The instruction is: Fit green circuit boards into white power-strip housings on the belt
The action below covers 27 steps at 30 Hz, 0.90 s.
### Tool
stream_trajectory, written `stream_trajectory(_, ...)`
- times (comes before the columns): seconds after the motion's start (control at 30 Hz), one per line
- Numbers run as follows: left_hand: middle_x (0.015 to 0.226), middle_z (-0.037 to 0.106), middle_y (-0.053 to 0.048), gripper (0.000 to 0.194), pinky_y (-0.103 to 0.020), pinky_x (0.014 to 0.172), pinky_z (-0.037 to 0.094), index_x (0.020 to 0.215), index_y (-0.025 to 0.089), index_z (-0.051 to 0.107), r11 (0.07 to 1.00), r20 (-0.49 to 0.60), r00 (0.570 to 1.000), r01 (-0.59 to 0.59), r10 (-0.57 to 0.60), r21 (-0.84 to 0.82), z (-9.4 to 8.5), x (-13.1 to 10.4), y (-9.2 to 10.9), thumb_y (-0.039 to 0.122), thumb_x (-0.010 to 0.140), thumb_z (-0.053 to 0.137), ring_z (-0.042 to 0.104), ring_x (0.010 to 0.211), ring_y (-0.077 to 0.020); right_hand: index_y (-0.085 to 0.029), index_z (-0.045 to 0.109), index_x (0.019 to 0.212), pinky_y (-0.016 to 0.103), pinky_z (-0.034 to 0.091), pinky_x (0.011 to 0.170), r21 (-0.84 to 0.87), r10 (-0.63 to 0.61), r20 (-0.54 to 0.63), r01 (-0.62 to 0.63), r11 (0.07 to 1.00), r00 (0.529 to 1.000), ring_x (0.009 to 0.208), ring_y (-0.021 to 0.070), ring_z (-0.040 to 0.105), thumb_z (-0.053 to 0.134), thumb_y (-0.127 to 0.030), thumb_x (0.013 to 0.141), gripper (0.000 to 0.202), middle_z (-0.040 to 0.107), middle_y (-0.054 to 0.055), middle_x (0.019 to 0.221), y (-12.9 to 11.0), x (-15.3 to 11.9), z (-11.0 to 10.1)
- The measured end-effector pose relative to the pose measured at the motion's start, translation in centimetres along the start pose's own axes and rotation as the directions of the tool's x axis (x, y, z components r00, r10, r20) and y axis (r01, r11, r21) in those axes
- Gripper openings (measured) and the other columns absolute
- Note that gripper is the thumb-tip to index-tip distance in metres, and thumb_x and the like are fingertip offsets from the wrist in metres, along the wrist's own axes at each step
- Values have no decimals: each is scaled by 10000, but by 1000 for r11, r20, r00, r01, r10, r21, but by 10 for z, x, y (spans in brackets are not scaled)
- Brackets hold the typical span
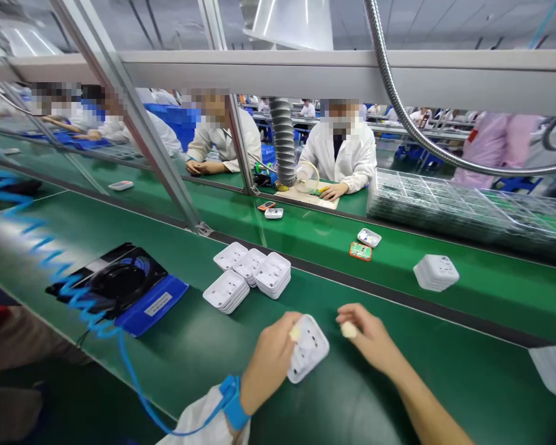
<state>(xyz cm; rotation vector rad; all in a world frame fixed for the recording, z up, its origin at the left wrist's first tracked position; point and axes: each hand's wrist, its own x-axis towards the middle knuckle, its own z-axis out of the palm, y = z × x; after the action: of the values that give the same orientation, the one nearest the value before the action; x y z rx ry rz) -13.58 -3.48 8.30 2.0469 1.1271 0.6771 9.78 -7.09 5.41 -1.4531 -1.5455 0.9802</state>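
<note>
White moulded plastic is what the left hand (pixel 271 361) grips: a square socket cover (pixel 308 348), thin and shell-like, with rounded corners and raised ribs on the face that looks up. It lies low over the green bench mat (pixel 199 352), close in front of the person, tilted a little, and the left thumb with a pale finger cot presses on its near edge while the other fingers are closed behind it. The right hand (pixel 368 337) is just beside the cover but not touching it; its fingers are curled loosely, and I cannot tell if they pinch anything small. I judge the cover to be light and stiff, a bit slippery on the smooth faces, and it probably marks or cracks at the thin rim if squeezed hard, so the edges and corners seem the best places for holding. A blue wrist strap (pixel 234 402) sits on the left wrist, and its coiled cord (pixel 69 290) runs away to the left, near a black and blue fan unit (pixel 120 287). Further on, four short stacks of white covers (pixel 250 275) stand near the dark strip of the belt; they are well apart from the hands. Beyond this, on the green conveyor (pixel 491 290), rest another white stack (pixel 436 272) and a small orange board (pixel 360 251). People in white coats sit across the line.
</note>
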Motion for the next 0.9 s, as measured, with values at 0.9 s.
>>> stream_trajectory(0.9, 1124, 552, -218, 456, -443, 818, 430, 1191, 87, 443, 692, -549, 809, 520, -211, 500, -151, 129, -115, 335, 810, 410, 518, 1043, -349, -161, 235, 1354, 551, 323, 865, -622, -272, -760, -543, 564, 590, 1193, 401, 258, 563, -491, 700, 803, 240, 210, 1360, 81, 68, -120)
